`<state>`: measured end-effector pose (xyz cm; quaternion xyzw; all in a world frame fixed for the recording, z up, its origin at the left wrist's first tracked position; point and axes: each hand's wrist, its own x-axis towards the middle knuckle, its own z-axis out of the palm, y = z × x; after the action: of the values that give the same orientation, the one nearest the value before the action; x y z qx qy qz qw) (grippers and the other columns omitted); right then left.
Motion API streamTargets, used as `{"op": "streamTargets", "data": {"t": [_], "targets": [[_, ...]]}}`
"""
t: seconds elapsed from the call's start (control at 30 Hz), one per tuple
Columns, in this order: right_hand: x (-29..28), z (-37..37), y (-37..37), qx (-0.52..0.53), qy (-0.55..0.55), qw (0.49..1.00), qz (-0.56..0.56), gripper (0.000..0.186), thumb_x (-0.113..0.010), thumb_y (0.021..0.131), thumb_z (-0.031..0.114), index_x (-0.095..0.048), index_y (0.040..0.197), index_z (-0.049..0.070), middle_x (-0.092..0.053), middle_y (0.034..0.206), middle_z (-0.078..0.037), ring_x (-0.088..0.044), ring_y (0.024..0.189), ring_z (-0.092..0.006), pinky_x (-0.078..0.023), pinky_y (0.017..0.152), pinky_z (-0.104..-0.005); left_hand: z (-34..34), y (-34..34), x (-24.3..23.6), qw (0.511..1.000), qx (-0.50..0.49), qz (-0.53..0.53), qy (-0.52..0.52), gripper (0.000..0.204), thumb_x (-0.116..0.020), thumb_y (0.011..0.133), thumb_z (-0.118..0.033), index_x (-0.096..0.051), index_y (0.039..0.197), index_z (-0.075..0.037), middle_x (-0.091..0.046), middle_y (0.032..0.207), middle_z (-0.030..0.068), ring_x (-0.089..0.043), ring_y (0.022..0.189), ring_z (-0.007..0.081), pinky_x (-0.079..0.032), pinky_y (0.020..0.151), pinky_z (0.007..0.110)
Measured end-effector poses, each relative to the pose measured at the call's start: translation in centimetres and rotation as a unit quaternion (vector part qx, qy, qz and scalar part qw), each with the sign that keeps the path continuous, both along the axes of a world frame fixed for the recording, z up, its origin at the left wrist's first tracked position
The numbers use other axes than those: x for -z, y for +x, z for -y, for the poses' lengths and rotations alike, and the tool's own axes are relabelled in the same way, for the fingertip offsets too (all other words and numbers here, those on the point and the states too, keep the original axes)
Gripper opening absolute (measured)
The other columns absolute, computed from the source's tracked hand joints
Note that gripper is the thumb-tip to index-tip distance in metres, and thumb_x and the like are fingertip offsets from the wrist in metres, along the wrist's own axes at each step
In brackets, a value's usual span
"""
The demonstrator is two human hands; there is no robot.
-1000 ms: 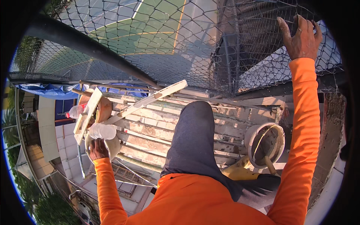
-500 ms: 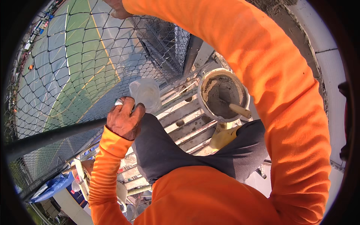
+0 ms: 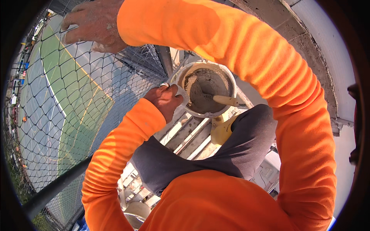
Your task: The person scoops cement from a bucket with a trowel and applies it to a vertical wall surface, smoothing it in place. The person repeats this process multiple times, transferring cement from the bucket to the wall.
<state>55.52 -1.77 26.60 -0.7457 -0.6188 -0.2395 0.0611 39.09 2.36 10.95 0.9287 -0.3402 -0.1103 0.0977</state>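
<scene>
My left hand (image 3: 165, 101) is closed around a translucent plastic container (image 3: 182, 96), mostly hidden behind my fingers, at the left rim of a pale bucket (image 3: 232, 82). Grey wet mortar (image 3: 198, 98) coats the inside of that bucket. A tool with a wooden handle (image 3: 226, 101) leans in it, its working end out of sight in the mortar. At the upper left my right hand (image 3: 98, 25) is hooked onto the chain-link fence (image 3: 90, 77), fingers bent over the mesh. My right arm arches above the bucket.
Slatted scaffold planks (image 3: 185, 134) lie beneath me, with gaps between them. A yellow boot (image 3: 221, 133) stands below the bucket. A dark fence rail (image 3: 58, 188) runs along the left, with a sports court (image 3: 77, 111) beyond. A mortar-smeared wall edge (image 3: 308, 50) rises on the right.
My left hand has carried the plastic container rightward to the bucket's rim. The view has shifted, and my right hand now shows more fully against the fence.
</scene>
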Motion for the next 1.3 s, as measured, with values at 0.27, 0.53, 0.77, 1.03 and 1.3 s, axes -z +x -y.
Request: {"op": "streamTargets", "data": {"t": [0.27, 0.53, 0.77, 1.03, 1.3], "targets": [[9.7, 18.2, -1.0, 0.214, -0.131, 0.929, -0.273, 0.041, -0.068, 0.093, 0.025, -0.06, 0.13, 0.009, -0.063, 0.123, -0.016, -0.064, 0.112, -0.0394, -0.052, 0.094, -0.0506, 2.2, 2.9, 1.6, 1.0, 0.013, -0.017, -0.004, 0.036, -0.062, 0.072, -0.003, -0.068, 0.105, -0.013, -0.057, 0.104, 0.011, -0.062, 0.102, 0.0322, -0.052, 0.087, 0.044], [19.9, 24.7, -6.2, 0.318, -0.493, 0.685, -0.432, 0.041, -0.067, 0.086, 0.037, -0.074, 0.112, 0.006, -0.073, 0.109, -0.019, -0.068, 0.102, -0.0407, -0.054, 0.09, -0.0486, 1.7, 1.5, 0.9, 1.0, 0.025, 0.002, -0.017, 0.029, -0.064, 0.073, -0.003, -0.07, 0.101, -0.011, -0.058, 0.104, 0.0126, -0.063, 0.098, 0.0314, -0.052, 0.082, 0.045], [20.2, 25.4, -7.8, 0.304, -0.502, 0.699, -0.408, 0.059, -0.067, 0.086, 0.033, -0.057, 0.138, 0.007, -0.072, 0.114, -0.02, -0.069, 0.104, -0.0416, -0.054, 0.09, -0.0512, -3.5, -3.3, -2.7, 0.995, -0.085, 0.016, -0.058, 0.023, -0.068, 0.075, -0.002, -0.065, 0.097, -0.007, -0.054, 0.096, 0.0159, -0.061, 0.084, 0.0358, -0.051, 0.072, 0.047], [12.0, 22.7, -2.0, 0.297, -0.574, 0.729, -0.227, 0.037, -0.065, 0.089, 0.019, -0.07, 0.125, 0.014, -0.074, 0.113, -0.014, -0.071, 0.106, -0.0357, -0.057, 0.089, -0.0456, -13.3, -16.7, -5.9, 0.898, -0.375, 0.16, -0.162, 0.011, -0.069, 0.091, -0.009, -0.062, 0.094, -0.001, -0.051, 0.089, 0.0147, -0.054, 0.072, 0.0322, -0.046, 0.067, 0.041], [27.8, 19.5, -2.3, 0.132, -0.588, 0.77, -0.209, 0.018, -0.066, 0.089, 0.018, -0.076, 0.1, 0.009, -0.075, 0.109, -0.016, -0.072, 0.101, -0.0354, -0.058, 0.087, -0.0437, -24.3, -39.9, -5.0, 0.737, -0.64, 0.214, -0.022, 0.016, -0.061, 0.1, -0.015, -0.062, 0.094, -0.001, -0.057, 0.088, 0.0148, -0.054, 0.075, 0.0304, -0.044, 0.069, 0.04]]}}
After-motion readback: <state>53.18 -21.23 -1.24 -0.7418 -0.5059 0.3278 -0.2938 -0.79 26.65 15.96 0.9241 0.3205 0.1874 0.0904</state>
